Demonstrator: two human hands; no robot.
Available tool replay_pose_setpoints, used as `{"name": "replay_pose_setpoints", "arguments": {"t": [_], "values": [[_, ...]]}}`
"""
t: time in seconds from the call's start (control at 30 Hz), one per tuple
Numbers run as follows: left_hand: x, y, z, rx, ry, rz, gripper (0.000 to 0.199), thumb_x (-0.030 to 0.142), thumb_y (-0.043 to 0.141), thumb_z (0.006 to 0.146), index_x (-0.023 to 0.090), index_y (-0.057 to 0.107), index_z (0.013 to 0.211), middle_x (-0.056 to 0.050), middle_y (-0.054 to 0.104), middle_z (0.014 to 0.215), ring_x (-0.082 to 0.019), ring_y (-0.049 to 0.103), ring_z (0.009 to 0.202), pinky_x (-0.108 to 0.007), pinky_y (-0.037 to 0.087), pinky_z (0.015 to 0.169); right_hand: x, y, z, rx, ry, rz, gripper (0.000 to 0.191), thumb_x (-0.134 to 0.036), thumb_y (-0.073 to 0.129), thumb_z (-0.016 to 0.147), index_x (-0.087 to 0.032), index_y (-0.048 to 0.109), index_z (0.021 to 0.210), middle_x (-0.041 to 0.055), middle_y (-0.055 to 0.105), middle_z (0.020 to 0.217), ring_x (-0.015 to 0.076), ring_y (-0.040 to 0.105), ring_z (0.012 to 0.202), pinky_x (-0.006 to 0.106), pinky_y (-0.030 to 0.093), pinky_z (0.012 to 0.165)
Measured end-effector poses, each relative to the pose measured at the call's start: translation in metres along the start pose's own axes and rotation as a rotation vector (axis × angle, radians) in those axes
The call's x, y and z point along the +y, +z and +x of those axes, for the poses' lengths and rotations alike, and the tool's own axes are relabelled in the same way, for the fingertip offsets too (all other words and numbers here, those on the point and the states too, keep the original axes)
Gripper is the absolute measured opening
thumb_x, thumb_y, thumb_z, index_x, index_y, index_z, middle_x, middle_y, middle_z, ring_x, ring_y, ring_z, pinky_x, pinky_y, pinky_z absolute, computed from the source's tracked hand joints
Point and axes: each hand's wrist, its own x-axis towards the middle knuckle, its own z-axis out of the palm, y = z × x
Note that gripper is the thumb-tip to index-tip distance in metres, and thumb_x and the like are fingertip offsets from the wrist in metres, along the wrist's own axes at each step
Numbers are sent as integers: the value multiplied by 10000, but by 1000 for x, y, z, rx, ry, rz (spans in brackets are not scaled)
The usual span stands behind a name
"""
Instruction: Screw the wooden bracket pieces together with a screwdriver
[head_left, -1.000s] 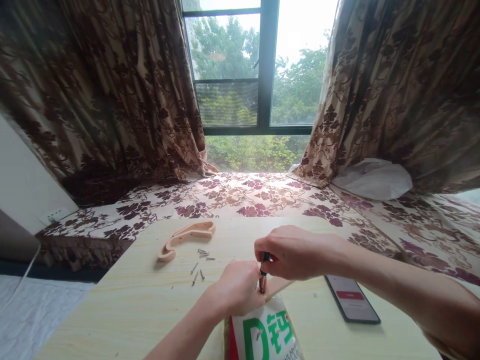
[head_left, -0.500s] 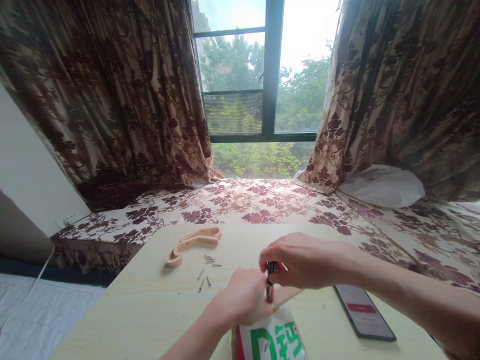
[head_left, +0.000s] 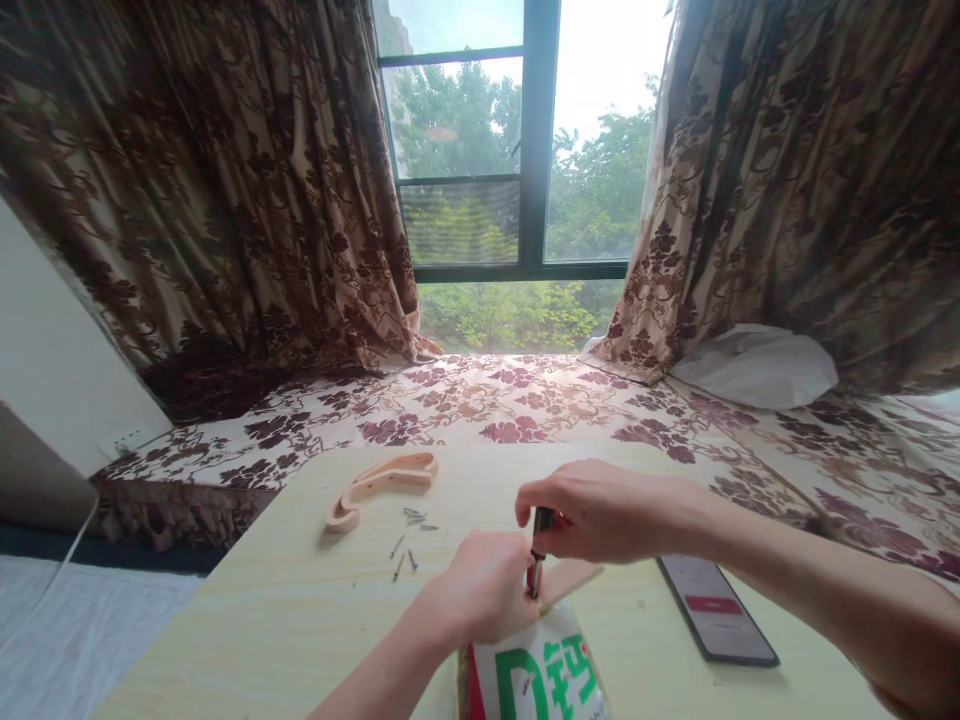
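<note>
My right hand (head_left: pixel 607 512) grips the dark handle of a screwdriver (head_left: pixel 543 522) from above, its shaft pointing steeply down. Close beside the lower end of the shaft, my left hand (head_left: pixel 491 582) is closed around the near end of a flat wooden strip (head_left: pixel 570 578); its fingertips are mostly hidden. The strip slants up to the right, below my right hand. Under the strip and my left hand lies a white plastic package (head_left: pixel 551 675) with green lettering and a red edge. What the screwdriver tip touches is hidden.
On the pale wooden table (head_left: pixel 247 620), several loose screws (head_left: pixel 412 560) lie left of my hands. Behind them rests a curved wooden piece (head_left: pixel 379 480) with holes. A phone (head_left: pixel 716 610) lies under my right forearm. A flower-patterned ledge (head_left: pixel 487 390) stands behind the table.
The camera view has shifted slightly, so everything sits a little further left. The screwdriver shows a different side, with red now visible on it. Both hands keep about the same place.
</note>
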Motion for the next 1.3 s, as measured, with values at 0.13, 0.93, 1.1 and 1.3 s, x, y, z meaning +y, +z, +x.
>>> {"name": "replay_pose_setpoints", "arguments": {"t": [0.13,0.93,1.1,1.3], "values": [[0,-1,1,-20,4,-6,128,223,533,695,222,659,715,1,641,660,-137,545,568,-238,356,552,2,0,-2,-29,-30,-7,212,-203,525,768,-227,662,928,24,684,764,137,558,653,227,334,558],[1,1,1,22,-12,-16,152,278,500,755,201,621,702,-28,653,702,-165,579,618,-242,340,524,-6,-2,-2,-17,-29,-91,206,-214,512,786,-208,632,953,55,688,811,154,571,685,244,315,553],[0,6,2,82,40,-24,243,350,437,829,218,612,724,-23,664,760,-174,591,683,-261,351,579,-7,3,-1,11,10,-120,160,-229,484,804,-174,626,852,67,669,717,140,522,592,253,253,487],[-14,10,-8,133,-11,-42,79,261,541,749,239,591,806,1,638,875,-206,550,852,-353,346,812,5,14,-5,81,-12,128,58,-261,585,798,-207,599,813,-13,625,677,100,495,584,218,316,518]]}}
